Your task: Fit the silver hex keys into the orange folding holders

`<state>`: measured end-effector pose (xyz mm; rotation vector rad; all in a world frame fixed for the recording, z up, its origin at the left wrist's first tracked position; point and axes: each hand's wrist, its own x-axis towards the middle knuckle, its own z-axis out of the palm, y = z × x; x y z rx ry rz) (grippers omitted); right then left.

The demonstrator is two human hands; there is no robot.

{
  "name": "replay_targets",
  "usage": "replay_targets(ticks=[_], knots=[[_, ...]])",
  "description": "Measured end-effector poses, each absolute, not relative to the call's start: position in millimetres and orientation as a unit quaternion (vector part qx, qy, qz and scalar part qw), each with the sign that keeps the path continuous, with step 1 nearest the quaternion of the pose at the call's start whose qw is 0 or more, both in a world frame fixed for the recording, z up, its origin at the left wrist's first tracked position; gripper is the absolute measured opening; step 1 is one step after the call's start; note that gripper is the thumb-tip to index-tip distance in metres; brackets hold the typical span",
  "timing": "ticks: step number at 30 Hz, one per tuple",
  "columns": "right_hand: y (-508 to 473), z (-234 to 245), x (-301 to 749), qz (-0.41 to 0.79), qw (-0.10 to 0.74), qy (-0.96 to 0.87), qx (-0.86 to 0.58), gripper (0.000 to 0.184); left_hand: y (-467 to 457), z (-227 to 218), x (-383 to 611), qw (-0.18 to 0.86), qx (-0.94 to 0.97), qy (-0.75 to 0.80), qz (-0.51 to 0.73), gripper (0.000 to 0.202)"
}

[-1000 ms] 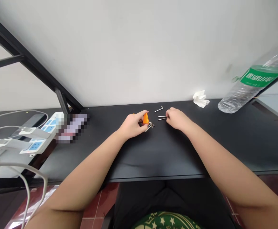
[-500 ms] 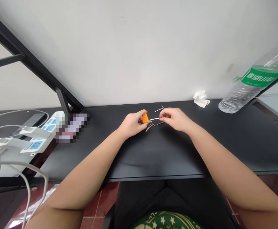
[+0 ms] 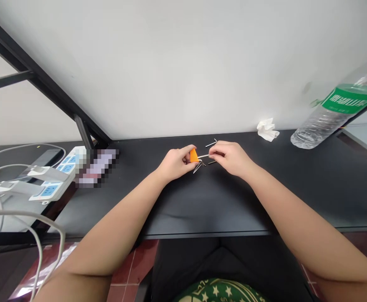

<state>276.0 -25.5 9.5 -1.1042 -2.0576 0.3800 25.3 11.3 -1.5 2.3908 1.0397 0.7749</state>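
one orange hex key holder (image 3: 193, 155): left hand (image 3: 175, 162) is clamping it above the black desk (image 3: 296, 193). one hex key (image 3: 203, 156): right hand (image 3: 230, 157) is pinching it, tip touching the holder. two loose hex keys (image 3: 211, 144) are lying just right of the holder.

Office or light-workshop workstation is indicated. A black surface (image 3: 265, 201) is set against a bare white wall (image 3: 183, 63), and a black metal frame (image 3: 45, 90) is seen at left. Power strips (image 3: 49, 184) with grey cables (image 3: 29, 218) are laid beside it. Hex keys (image 3: 211, 144) and an orange key holder (image 3: 193, 156) are seen mid-surface. A water bottle (image 3: 337, 109) and a crumpled tissue (image 3: 267, 129) are noted at right, red floor tiles (image 3: 129, 268) below.
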Motion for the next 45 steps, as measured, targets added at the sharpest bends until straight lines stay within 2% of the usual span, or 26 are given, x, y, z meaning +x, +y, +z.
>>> replay_targets(ticks=[4,8,11,14,17,19,22,25,30,33,35,40,45], knots=[[-29.4,10.3,271.1,0.116,0.366,-0.828,-0.409,0.022,10.5,-1.7,24.7,0.211,0.859,0.372,0.280,0.036],[-34.3,12.3,266.2,0.145,0.348,-0.838,-0.395,0.027,8.6,0.5,24.4,0.199,0.861,0.373,0.284,0.036],[-37.1,12.7,260.9,0.196,0.347,-0.824,-0.403,0.028,5.5,4.0,26.5,0.187,0.871,0.369,0.266,0.027],[-37.2,8.9,252.9,0.300,0.358,-0.776,-0.424,0.026,2.1,7.1,29.3,0.168,0.885,0.358,0.244,0.017],[-33.2,3.2,249.4,0.399,0.375,-0.716,-0.433,0.024,1.9,6.8,29.8,0.164,0.887,0.358,0.242,0.019],[-29.1,1.6,254.5,0.387,0.363,-0.710,-0.463,0.021,4.0,4.3,28.6,0.168,0.883,0.361,0.248,0.027],[-22.2,2.5,273.4,0.246,0.298,-0.759,-0.524,0.017,8.0,-0.8,25.9,0.165,0.877,0.368,0.259,0.036],[-15.6,2.1,293.2,0.151,0.181,-0.803,-0.547,0.016,10.2,-4.3,23.6,0.165,0.877,0.371,0.258,0.044],[-11.2,1.1,296.7,0.118,0.072,-0.799,-0.585,0.008,10.2,-4.6,22.6,0.165,0.880,0.376,0.239,0.050],[-14.4,6.3,290.1,0.151,0.020,-0.756,-0.637,0.018,10.9,-2.9,23.2,0.164,0.883,0.378,0.225,0.048],[-18.0,10.5,287.4,0.183,0.036,-0.746,-0.639,0.019,11.6,-2.0,23.6,0.168,0.883,0.382,0.217,0.048],[-26.2,15.9,281.4,0.279,0.202,-0.778,-0.526,0.009,11.7,-2.2,23.9,0.166,0.885,0.384,0.205,0.048],[-28.2,11.8,275.6,0.237,0.259,-0.809,-0.471,0.014,9.7,-3.3,24.0,0.173,0.882,0.383,0.212,0.047]])
